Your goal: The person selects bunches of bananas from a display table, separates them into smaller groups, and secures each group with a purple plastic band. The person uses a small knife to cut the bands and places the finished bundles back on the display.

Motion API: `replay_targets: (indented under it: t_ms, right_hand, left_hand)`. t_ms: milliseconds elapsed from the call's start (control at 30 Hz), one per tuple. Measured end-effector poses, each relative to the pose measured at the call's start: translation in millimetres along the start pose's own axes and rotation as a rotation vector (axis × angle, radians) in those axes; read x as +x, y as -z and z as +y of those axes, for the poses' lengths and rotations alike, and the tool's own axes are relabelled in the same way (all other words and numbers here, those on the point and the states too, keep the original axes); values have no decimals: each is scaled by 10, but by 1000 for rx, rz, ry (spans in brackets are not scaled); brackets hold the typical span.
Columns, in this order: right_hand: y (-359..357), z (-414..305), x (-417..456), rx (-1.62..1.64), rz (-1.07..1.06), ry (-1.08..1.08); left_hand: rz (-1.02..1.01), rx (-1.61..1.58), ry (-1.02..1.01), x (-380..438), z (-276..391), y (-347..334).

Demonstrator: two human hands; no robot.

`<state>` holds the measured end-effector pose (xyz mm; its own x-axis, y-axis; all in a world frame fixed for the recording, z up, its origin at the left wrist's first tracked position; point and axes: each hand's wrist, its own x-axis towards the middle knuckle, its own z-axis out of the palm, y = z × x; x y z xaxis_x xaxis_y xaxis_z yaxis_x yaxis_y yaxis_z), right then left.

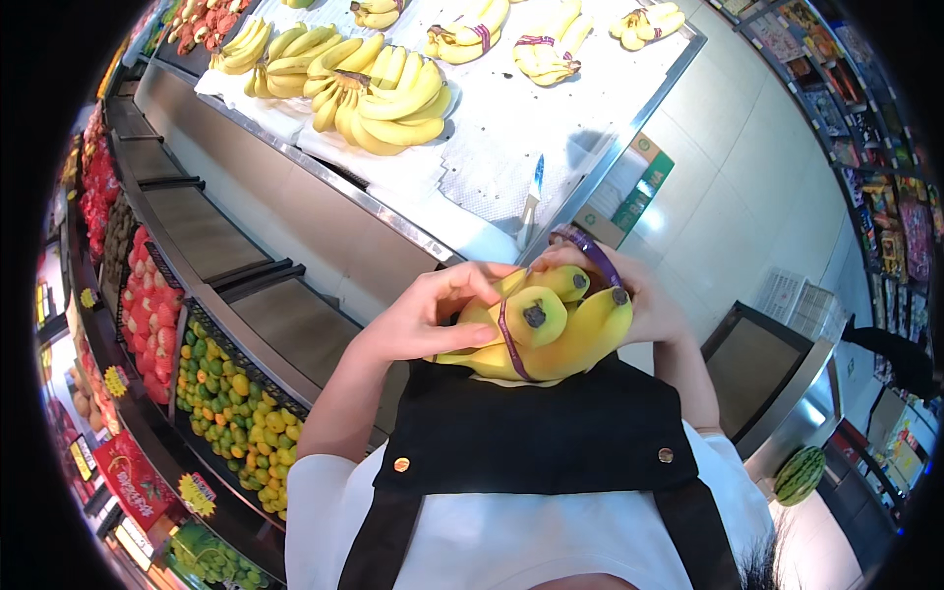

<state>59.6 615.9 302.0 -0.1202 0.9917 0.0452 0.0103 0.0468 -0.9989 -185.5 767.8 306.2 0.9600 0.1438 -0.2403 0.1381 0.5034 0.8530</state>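
Note:
My left hand (424,313) grips the left side of a bunch of yellow bananas (568,339), held close to my apron. Its thumb and fingertips press near a thin purple band (511,341) wrapped around the fruit. On the far right side, my right hand (653,299) supports the same bunch, its fingers partly hidden behind the bananas. A loop of purple printed tape (594,254) arches above the fruit beside the right hand; where its ends go is hidden. The dark tips of several bananas face up toward me.
A display table (509,125) ahead holds loose bananas (391,103) and purple-banded bunches (549,44). A knife (532,199) lies near its corner, above a cardboard box (634,192) on the floor. Citrus crates (236,413) line the left; a watermelon (800,476) sits at right.

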Motion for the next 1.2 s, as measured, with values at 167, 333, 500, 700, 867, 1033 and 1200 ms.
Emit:
replay_targets:
  t_ms: [167, 333, 500, 700, 867, 1033, 1200]
  right_hand:
    - [-19, -30, 62, 151, 31, -100]
    - [-47, -4, -12, 63, 90, -121]
    - [-63, -152, -41, -77, 102, -36]
    - [-138, -298, -131, -10, 77, -138]
    - [-267, -329, -192, -36, 175, -251]
    - [-167, -295, -150, 116, 105, -173]
    - [43, -130, -39, 270, 21, -205]
  left_hand:
    - [51, 245, 92, 21, 152, -75]
    - [-18, 248, 67, 143, 142, 97]
    - [53, 248, -9, 152, 30, 58]
    - [92, 556, -205, 95, -39, 65]
    - [189, 354, -44, 112, 91, -128]
    - [50, 555, -181, 180, 112, -41]
    - [-8, 380, 2, 181, 120, 33]
